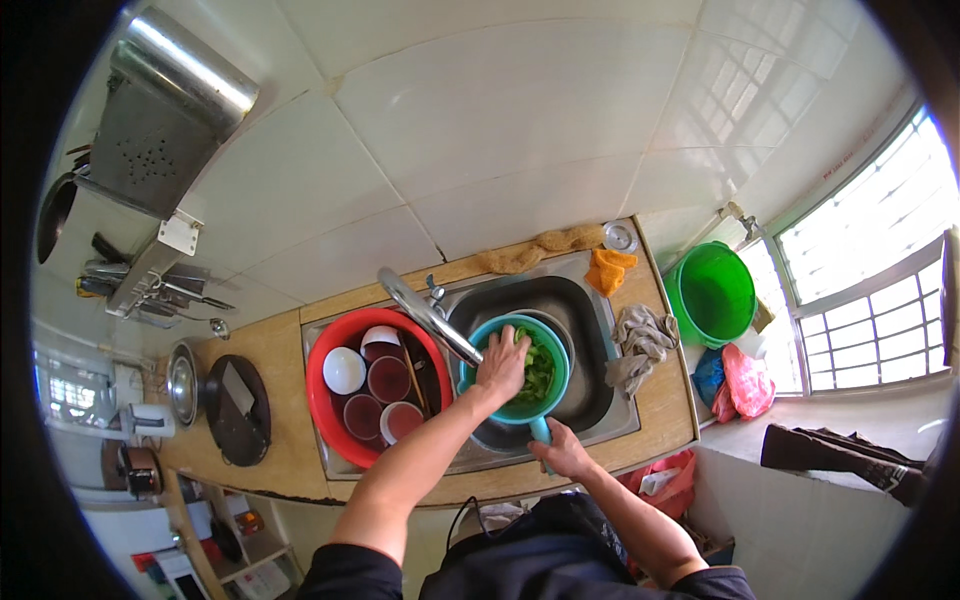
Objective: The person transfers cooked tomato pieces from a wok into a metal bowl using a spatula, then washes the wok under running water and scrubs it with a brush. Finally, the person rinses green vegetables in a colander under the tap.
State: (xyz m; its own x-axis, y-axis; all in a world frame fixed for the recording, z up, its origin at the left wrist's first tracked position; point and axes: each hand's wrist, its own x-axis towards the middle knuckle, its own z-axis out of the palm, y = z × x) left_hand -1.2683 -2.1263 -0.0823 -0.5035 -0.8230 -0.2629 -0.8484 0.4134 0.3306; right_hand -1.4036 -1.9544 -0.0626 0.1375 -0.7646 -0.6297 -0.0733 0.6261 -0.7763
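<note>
My right hand point(561, 451) grips the handle of a turquoise plastic scoop point(541, 429), whose round bowl sits over the stainless steel sink point(589, 375). Inside the scoop lie chopped green leafy vegetables point(537, 373). My left hand point(504, 364) reaches down into it, fingers bent against the greens; whether it grips any of them is hidden. Beneath the scoop, the rim of a metal bowl point(564, 337) shows in the sink. The curved chrome faucet point(427, 311) ends beside the scoop's left rim, close to my left hand.
A red basin point(319, 390) with several bowls in reddish water stands left of the sink. Farther left, a cleaver point(240, 390) rests on a dark round board point(221, 431). A grey rag point(641, 345) and orange cloth point(609, 270) lie right; a green bucket point(712, 292) stands beyond.
</note>
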